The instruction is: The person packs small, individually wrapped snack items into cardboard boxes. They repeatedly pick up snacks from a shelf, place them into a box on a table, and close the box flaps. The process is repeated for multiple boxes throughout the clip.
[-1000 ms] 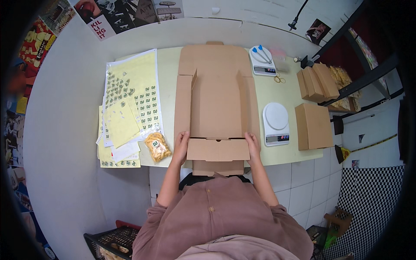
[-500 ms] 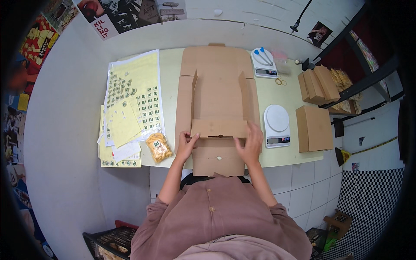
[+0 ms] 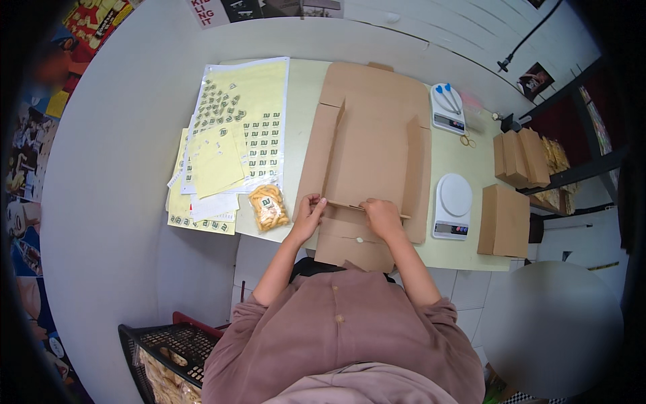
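A brown cardboard box point(image 3: 367, 145) lies unfolded on the cream table point(image 3: 471, 259), its long side walls raised and its lid panel stretched out toward the back. My left hand point(image 3: 311, 212) pinches the left end of the front flap point(image 3: 343, 205), which now stands nearly edge-on. My right hand point(image 3: 380, 217) has curled fingers on the same flap, right of its middle. Just left of my left hand lies a clear bag of yellowish snacks point(image 3: 269, 209) with a label on it, beside sheets of pale yellow stickers point(image 3: 262, 94).
Two white scales point(image 3: 451, 205) stand to the right, scissors point(image 3: 468, 140) near the rear one, cardboard boxes point(image 3: 501, 225) beyond. A black crate point(image 3: 145, 337) sits low at left. A blurred grey round shape point(image 3: 552, 323), which I cannot make out, covers the lower right.
The front flap has swung up from lying outward. My right hand has moved leftward along it. The view has turned slightly, and the grey blur at lower right has appeared.
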`<state>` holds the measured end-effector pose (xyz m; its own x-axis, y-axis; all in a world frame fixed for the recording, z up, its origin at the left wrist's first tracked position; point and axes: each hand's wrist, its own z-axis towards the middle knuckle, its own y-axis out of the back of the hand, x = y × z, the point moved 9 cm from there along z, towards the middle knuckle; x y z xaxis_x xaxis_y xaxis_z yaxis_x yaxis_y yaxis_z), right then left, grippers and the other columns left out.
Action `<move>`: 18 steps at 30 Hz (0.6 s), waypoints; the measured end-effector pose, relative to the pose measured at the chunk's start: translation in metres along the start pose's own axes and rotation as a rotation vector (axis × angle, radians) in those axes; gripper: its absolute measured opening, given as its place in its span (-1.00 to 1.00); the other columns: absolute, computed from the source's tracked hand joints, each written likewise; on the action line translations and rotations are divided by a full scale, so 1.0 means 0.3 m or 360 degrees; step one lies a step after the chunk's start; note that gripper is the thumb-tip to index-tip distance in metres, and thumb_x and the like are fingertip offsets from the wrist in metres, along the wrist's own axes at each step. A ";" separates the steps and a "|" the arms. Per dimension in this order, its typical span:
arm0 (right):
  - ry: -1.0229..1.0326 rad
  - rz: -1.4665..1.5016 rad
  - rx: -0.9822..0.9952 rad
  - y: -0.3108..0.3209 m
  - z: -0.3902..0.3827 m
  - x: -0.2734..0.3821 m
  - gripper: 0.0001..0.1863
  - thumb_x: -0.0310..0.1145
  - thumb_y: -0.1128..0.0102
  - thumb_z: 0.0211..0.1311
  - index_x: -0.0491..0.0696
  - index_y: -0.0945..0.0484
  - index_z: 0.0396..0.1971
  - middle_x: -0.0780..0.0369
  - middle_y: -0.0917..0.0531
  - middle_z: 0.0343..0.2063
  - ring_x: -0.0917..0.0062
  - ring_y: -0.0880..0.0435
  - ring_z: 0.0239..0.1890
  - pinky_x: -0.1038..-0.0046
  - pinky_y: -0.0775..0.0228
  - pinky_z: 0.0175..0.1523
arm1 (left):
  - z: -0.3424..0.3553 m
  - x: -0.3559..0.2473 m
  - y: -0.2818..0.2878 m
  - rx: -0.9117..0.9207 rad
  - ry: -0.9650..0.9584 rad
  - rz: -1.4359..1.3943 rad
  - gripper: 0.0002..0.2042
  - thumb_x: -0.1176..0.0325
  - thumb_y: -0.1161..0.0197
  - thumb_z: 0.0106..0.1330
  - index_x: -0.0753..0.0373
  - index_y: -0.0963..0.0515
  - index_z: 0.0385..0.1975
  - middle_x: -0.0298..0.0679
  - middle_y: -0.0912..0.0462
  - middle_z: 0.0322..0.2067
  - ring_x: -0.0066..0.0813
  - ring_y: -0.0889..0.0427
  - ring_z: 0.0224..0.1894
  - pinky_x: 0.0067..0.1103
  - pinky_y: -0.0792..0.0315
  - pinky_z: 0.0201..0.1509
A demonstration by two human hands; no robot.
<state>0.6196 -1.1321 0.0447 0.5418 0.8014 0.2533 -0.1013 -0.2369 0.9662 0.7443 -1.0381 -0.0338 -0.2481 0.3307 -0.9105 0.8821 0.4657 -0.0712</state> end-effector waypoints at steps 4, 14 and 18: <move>0.0049 0.0004 0.0009 0.078 -0.044 0.072 -0.78 -0.56 0.01 -0.20 -0.04 -0.57 -0.49 0.22 -0.54 -0.56 0.37 -0.56 -0.45 0.38 -0.38 -0.35 | -0.083 -0.076 0.146 -0.0507 -0.0540 0.0525 -0.55 0.16 -0.13 0.12 0.34 -0.25 -0.11 -0.10 -0.32 -0.25 -0.37 -0.35 -0.24 -0.53 -0.28 -0.16; 0.0078 0.0046 -0.0340 0.168 0.016 0.025 -0.79 -0.55 -0.01 -0.22 -0.04 -0.56 -0.50 0.23 -0.51 -0.60 0.38 -0.54 -0.55 0.41 -0.36 -0.42 | -0.230 -0.185 0.305 -0.1261 -0.0416 0.1713 -0.34 0.16 -0.27 -0.10 0.32 -0.16 0.00 0.04 -0.10 0.01 -0.03 -0.09 0.05 -0.22 -0.01 0.10; 0.0119 0.0025 -0.0365 0.303 0.055 0.047 -0.79 -0.55 -0.02 -0.22 -0.05 -0.56 -0.49 0.22 -0.51 -0.59 0.35 -0.53 -0.55 0.39 -0.36 -0.42 | -0.177 -0.176 -0.045 0.0119 -0.0991 0.1319 -0.31 0.00 -0.18 -0.06 0.26 -0.17 0.05 -0.03 -0.10 0.10 -0.07 0.00 0.17 -0.12 0.15 0.17</move>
<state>0.6317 -1.1514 0.1352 0.4763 0.8391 0.2629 -0.3008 -0.1255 0.9454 0.7242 -1.0184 0.0369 0.6795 0.0313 -0.7330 0.7094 0.2267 0.6674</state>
